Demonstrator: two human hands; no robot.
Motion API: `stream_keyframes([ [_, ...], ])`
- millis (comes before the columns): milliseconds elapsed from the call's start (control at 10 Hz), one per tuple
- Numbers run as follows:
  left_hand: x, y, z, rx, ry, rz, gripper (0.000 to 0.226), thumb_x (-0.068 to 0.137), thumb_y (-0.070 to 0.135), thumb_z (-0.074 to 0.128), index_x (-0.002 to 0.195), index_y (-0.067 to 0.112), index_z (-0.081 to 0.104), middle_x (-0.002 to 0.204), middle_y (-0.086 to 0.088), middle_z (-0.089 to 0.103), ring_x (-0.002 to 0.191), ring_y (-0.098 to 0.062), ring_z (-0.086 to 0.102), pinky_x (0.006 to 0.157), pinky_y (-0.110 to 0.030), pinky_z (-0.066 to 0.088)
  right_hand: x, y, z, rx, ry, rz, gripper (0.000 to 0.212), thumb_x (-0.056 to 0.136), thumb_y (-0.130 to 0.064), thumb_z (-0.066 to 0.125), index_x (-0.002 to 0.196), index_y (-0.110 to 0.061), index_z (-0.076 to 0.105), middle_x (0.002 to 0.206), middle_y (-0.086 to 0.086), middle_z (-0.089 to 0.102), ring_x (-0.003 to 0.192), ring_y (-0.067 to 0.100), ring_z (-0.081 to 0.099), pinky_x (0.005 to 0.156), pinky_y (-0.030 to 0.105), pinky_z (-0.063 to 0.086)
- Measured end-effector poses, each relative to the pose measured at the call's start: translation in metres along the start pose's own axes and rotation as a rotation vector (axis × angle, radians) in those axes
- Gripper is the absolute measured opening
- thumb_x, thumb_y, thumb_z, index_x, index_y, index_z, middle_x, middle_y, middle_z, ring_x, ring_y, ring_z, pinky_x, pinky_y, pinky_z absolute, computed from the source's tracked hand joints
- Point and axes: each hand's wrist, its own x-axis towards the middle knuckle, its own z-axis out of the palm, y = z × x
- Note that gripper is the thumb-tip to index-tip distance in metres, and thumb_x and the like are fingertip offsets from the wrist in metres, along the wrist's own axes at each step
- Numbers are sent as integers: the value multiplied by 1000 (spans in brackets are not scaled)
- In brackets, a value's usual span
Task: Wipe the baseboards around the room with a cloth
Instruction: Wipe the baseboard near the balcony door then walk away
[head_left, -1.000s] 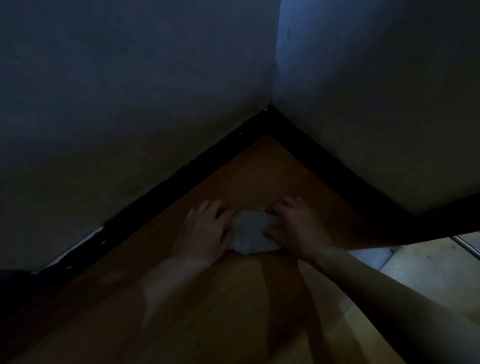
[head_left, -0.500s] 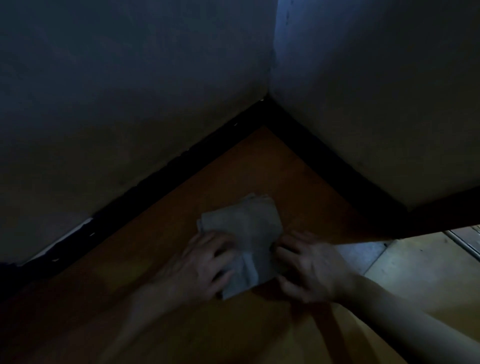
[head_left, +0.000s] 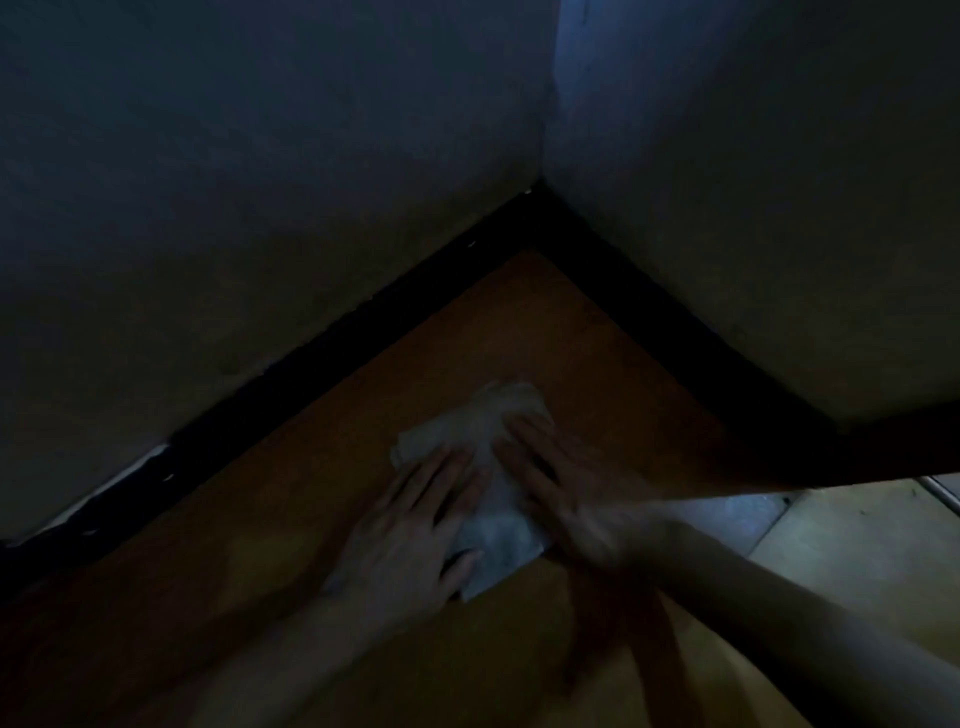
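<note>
Both hands, left hand (head_left: 415, 525) and right hand (head_left: 566, 488), press flat, fingers straight, on the cloth (head_left: 485, 467); it may slide on the floor (head_left: 545, 322) and lose its fold

Cloth (head_left: 470, 428) is lying on the floor (head_left: 291, 525), before the corner where the baseboards (head_left: 322, 358) are meeting. Left hand (head_left: 410, 530) and right hand (head_left: 566, 493) are resting side by side on it.

txt: none legible | labels/brands/nos.: none | scene dim
</note>
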Motion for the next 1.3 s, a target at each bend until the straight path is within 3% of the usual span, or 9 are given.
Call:
stream_keyframes([
  [100,27,-3,0,-67,60,-28,76,97,57,37,160,20,20,167,-4,9,155,-22,9,125,-36,3,22,22,-10,-138,12,70,60,104,-40,30,156,-12,20,163,15,14,151,30,11,122,38,7],
  [200,65,-10,5,-76,97,-57,77,100,61,34,161,27,2,167,2,-10,154,-17,-13,122,-32,-10,35,24,-22,-160,70,211,53,101,-25,36,151,-7,34,158,18,29,148,34,22,121,45,21],
  [300,90,-14,0,-65,112,-51,75,100,57,41,161,22,13,169,-4,5,155,-20,-3,122,-33,-4,32,18,-24,-117,151,253,50,93,-23,48,141,-8,50,149,15,45,141,34,37,112,48,35],
  [400,110,-15,-5,-45,149,-70,72,102,58,34,161,22,12,169,-6,7,155,-21,-1,118,-30,-8,21,19,-18,-99,201,302,49,94,-27,59,139,-10,53,146,14,49,139,33,40,110,48,39],
  [500,121,-8,-13,-13,174,-141,71,101,56,38,160,20,22,167,-12,14,154,-27,11,120,-35,1,16,28,-16,-102,212,313,54,98,-37,52,145,-13,44,150,13,44,143,31,34,115,43,33],
  [600,119,2,-18,-5,254,-180,62,95,45,62,148,15,49,154,-21,41,142,-36,40,118,-45,26,24,39,-19,-94,171,315,58,99,-42,50,148,-13,41,154,14,38,146,31,28,117,42,30],
  [900,128,-2,-10,-44,175,-227,70,97,68,16,159,36,23,168,-5,13,155,-29,10,122,-39,12,42,56,-28,-48,136,352,61,100,-43,45,152,-14,32,160,12,24,150,29,15,120,42,22],
  [1100,127,-4,-14,-13,146,-221,67,99,66,24,160,37,18,169,-5,9,155,-26,7,122,-37,4,43,53,-35,-56,67,361,63,99,-45,45,153,-15,30,161,13,22,149,29,18,119,42,22],
  [1300,106,-2,-42,21,232,-247,63,97,56,45,153,27,40,161,-8,33,148,-27,29,121,-42,20,40,32,-51,-119,203,341,51,89,-37,53,133,-11,57,134,14,56,126,33,51,108,44,39],
])
